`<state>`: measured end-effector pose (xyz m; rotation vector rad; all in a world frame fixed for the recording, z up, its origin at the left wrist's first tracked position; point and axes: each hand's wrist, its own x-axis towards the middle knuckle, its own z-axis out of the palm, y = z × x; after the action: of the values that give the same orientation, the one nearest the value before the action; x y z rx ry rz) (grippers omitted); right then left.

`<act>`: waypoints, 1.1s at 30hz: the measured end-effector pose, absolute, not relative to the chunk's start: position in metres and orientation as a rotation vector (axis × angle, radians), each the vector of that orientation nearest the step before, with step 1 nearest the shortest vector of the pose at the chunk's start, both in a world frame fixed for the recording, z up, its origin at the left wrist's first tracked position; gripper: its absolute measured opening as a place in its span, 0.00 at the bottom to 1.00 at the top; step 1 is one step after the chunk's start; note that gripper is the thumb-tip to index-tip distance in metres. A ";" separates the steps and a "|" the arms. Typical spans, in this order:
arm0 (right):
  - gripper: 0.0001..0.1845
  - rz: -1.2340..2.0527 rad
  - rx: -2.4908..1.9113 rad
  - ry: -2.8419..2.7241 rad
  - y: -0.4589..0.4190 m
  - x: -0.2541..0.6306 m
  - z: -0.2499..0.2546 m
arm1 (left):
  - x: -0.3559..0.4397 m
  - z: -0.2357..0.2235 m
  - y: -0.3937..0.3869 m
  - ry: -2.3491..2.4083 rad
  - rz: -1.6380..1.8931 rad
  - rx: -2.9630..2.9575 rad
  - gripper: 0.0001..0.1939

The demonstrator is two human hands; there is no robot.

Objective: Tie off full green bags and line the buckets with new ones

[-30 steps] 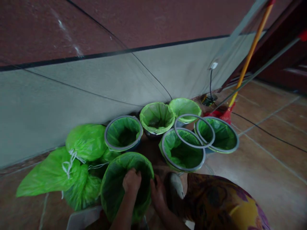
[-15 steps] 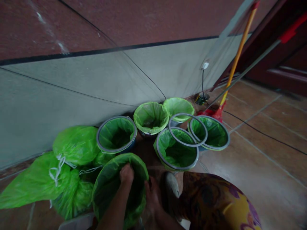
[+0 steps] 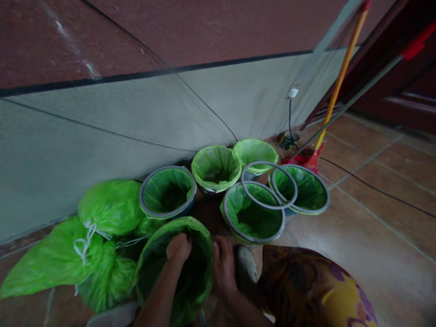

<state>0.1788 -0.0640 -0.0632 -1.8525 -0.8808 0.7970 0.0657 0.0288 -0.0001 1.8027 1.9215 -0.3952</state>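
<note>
A trash can lined with a green bag [image 3: 150, 245] stands right below me, the bag folded over its rim. My left hand [image 3: 179, 249] is down inside it, its fingers curled closed near the far inner side; whether they grip any of the liner is hidden. Along the outside of the can's right wall lies my right hand [image 3: 225, 263], open, its fingers stretched out and close against it. My shoe [image 3: 246, 263] and a patterned garment [image 3: 306, 281] show just right of that hand.
Several other lined trash cans stand by the wall, among them one with a grey ring [image 3: 167, 213]. A loose ring [image 3: 269, 207] lies across two cans. Tied green bags [image 3: 51, 263] are heaped at left. A yellow-handled broom [image 3: 335, 100] leans at right, near a cable [image 3: 374, 186].
My right hand has slid slightly up and its fingers are straighter along the can's side. My left hand stays inside, turned a little. The view has shifted slightly.
</note>
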 end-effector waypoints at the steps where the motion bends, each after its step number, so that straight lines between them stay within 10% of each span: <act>1: 0.21 0.770 -1.831 -0.951 -0.051 0.181 -0.057 | 0.062 -0.003 0.035 1.976 -0.380 1.793 0.18; 14: 0.12 0.936 -1.856 -1.994 0.052 0.169 -0.069 | -0.002 -0.032 0.081 1.746 -0.075 2.128 0.17; 25: 0.11 0.732 -2.181 -1.476 -0.013 0.194 -0.095 | -0.038 -0.017 0.060 1.865 -0.267 2.046 0.35; 33: 0.30 0.508 -2.024 -1.242 -0.078 0.200 -0.103 | -0.056 0.027 0.048 1.861 -0.170 2.041 0.30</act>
<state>0.2000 -0.0780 -0.1029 -2.0241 -1.2417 0.5081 -0.0555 0.0478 0.0267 2.0413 1.8611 -0.1696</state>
